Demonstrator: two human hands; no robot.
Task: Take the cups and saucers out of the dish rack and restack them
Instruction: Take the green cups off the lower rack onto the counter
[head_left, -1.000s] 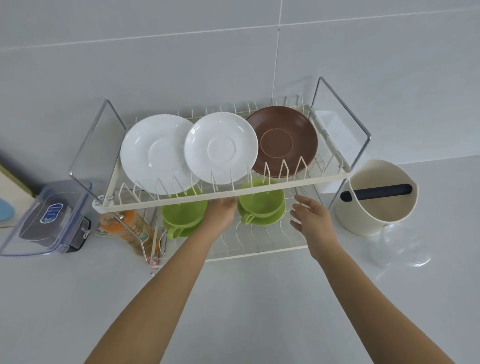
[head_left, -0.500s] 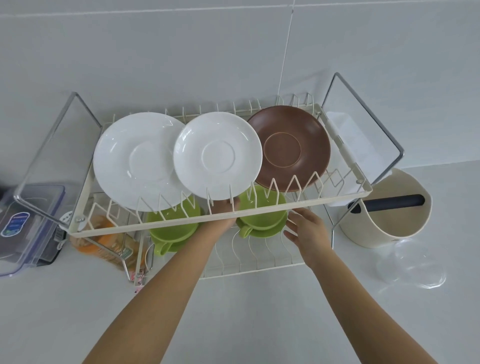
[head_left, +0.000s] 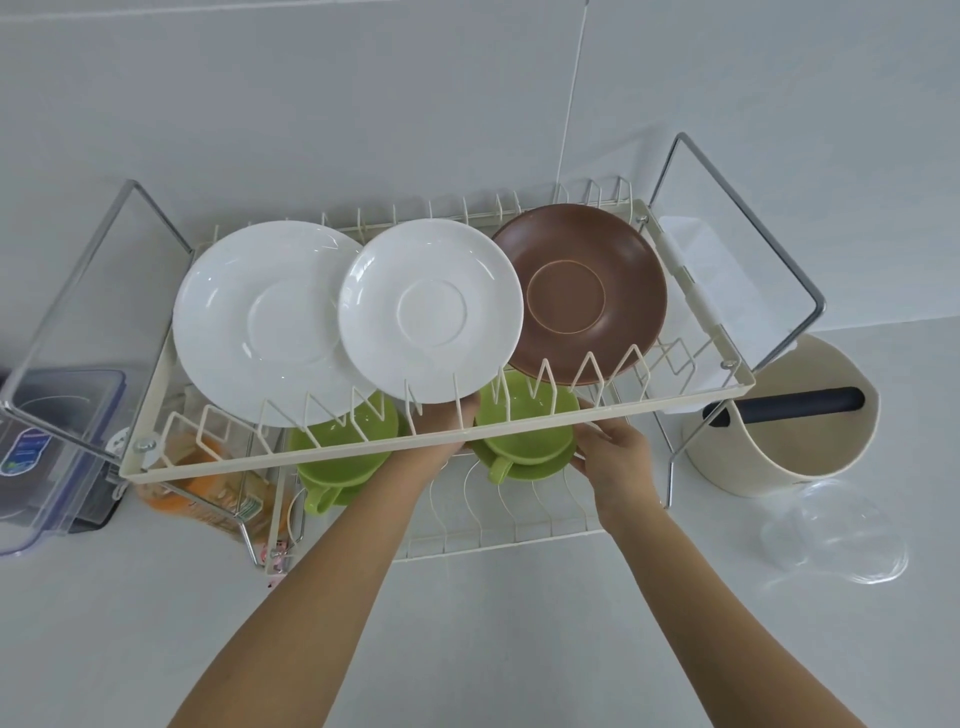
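Reaching under the dish rack (head_left: 311, 457) top tier, both hands flank the right green cup (head_left: 524, 415) on its green saucer (head_left: 540, 467), lower tier. Right hand (head_left: 618, 457) fingers touch saucer rim; left hand (head_left: 441, 431) fingers hidden, cannot tell.

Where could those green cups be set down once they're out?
The bare counter in front of the dish rack, between the forearms, is widest. Left is crowded by a plastic container; right by a cream bin and clear lid.
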